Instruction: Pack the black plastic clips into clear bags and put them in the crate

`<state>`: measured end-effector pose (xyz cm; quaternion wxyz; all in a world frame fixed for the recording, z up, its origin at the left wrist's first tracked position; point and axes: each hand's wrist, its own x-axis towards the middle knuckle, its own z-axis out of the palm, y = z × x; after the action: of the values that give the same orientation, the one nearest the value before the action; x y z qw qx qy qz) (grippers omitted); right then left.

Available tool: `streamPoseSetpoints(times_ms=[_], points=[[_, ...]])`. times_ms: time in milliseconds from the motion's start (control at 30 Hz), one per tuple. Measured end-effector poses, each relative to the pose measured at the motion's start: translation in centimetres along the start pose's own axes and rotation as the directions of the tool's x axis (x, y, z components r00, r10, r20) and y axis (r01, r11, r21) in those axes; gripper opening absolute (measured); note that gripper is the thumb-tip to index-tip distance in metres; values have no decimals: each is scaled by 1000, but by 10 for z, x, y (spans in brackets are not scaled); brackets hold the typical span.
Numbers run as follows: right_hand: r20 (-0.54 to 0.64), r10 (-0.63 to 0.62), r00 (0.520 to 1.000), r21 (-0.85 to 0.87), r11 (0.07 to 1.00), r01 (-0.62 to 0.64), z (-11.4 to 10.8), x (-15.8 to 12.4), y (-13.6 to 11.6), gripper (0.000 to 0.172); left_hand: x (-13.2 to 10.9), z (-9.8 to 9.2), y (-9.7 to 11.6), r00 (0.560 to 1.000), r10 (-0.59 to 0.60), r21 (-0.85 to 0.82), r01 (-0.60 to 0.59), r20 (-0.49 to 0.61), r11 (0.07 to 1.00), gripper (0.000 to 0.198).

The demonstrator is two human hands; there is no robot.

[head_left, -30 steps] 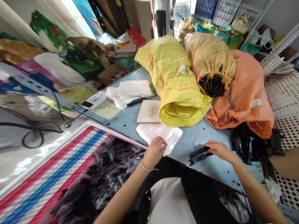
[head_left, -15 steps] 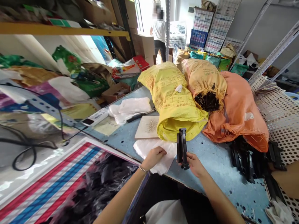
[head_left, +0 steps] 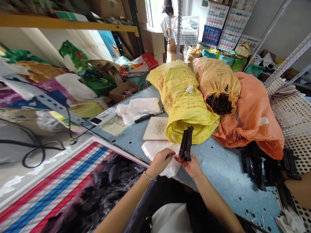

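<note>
Right hand (head_left: 190, 166) palm up, fingers closed around upright black plastic part (head_left: 186, 144), just below yellow woven sack (head_left: 182, 100); left hand (head_left: 160, 162) curled beside it over white plastic sheet (head_left: 155, 152) on blue workbench (head_left: 218, 174), grip unclear

- The right hand (head_left: 190, 167) lies palm up and holds an upright black plastic part (head_left: 186, 144) between thumb and fingers.
- The left hand (head_left: 160, 162), with a beaded bracelet (head_left: 148, 176) at its wrist, sits just beside that part, above a crumpled white plastic sheet (head_left: 155, 150).
- The sheet lies on the edge of a speckled blue desk (head_left: 218, 170), next to a square pale board (head_left: 155, 128) dusted with specks.
- A yellow woven sack (head_left: 181, 97) and an orange woven sack (head_left: 254, 116) lie on the desk.
- A heap of black plastic parts (head_left: 255, 168) lies at the desk's right end.
</note>
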<state>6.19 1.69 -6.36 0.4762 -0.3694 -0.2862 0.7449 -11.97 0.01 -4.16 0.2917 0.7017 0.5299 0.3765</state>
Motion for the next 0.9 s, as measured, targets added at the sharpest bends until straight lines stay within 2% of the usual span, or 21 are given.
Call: streamPoseSetpoints(times_ms=[100,200,300,367,467,533,567,600,633,767,833,900], points=[[-11,-30,999,-54,998,29,0,1,-1,35,2,-2,0,1000,11,18,-11,-1,1000,26],[-51,-12,999,-76,997,8,-12,-10,-8,30,0,-11,-7,998,48,174,-41,-35,984,37],[49,130,990,-52,990,-127,-32,-40,-19,25,-2,-17,-14,998,54,249,-45,-29,967,47],[186,282,941,-34,959,-281,-42,-63,-23,28,-2,-18,-14,998,58,235,-52,-19,971,52],[325,476,817,-61,873,-484,-48,-85,-19,40,-3,-16,-8,996,80,194,-73,-27,978,57],[380,572,727,-55,799,-599,-46,-85,-13,47,-8,-15,-1,994,106,180,-98,-37,979,58],[398,596,697,-37,770,-637,-45,-81,-10,47,-12,-13,4,992,118,176,-110,-36,978,58],[401,607,686,-16,754,-657,-43,-76,-8,46,-18,-11,10,991,132,167,-126,-25,978,58],[379,601,704,2,760,-650,-40,-70,-6,44,-24,-8,16,989,148,150,-147,0,978,58],[162,453,876,19,887,-462,-26,-47,2,34,-53,11,39,962,241,16,-245,132,969,57],[53,333,941,-72,941,-329,-20,-42,6,35,-63,18,44,959,255,-37,-253,119,967,59],[-22,225,974,-214,951,-224,-17,-41,11,37,-67,23,45,964,248,-53,-244,99,968,62]])
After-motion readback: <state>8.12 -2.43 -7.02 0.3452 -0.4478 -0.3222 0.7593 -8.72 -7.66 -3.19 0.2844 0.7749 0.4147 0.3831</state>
